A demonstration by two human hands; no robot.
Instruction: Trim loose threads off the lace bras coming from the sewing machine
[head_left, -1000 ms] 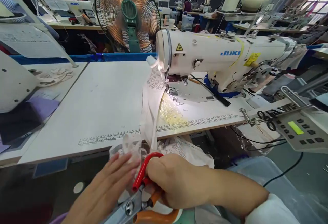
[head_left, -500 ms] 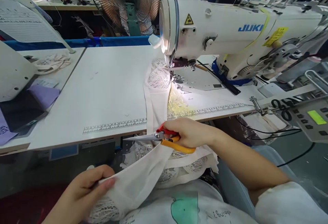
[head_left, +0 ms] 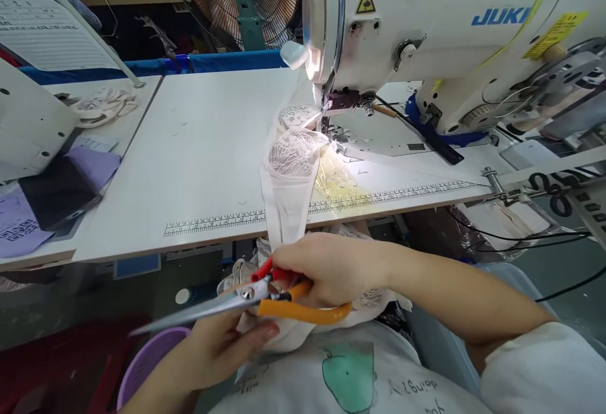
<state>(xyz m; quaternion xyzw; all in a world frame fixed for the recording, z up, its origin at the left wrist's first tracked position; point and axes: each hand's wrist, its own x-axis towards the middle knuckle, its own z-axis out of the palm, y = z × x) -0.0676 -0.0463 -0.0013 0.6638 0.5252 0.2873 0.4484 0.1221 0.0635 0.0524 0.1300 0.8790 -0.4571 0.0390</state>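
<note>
My right hand [head_left: 338,269] is closed around the handles of a pair of scissors [head_left: 303,312], one handle red and one orange. Their blades point left and look shut, passing over my left hand [head_left: 213,351]. Its fingers are closed on white fabric [head_left: 288,335] close to my lap, partly hidden by the scissors. A white lace bra piece [head_left: 290,152] lies under the head of the sewing machine [head_left: 379,29] and runs down over the table edge toward my hands. More white lace is bunched behind my right hand.
A ruler strip [head_left: 213,219] marks the front of the white table [head_left: 203,149]. Purple and black pieces [head_left: 61,190] lie at the left. Behind the table stands a fan [head_left: 246,10]. Below my left arm is a purple bin [head_left: 146,363].
My left hand has moved right and up, bringing the fabric close to my right hand. The scissors have shifted left and slightly down. The view has moved closer to the machine.
</note>
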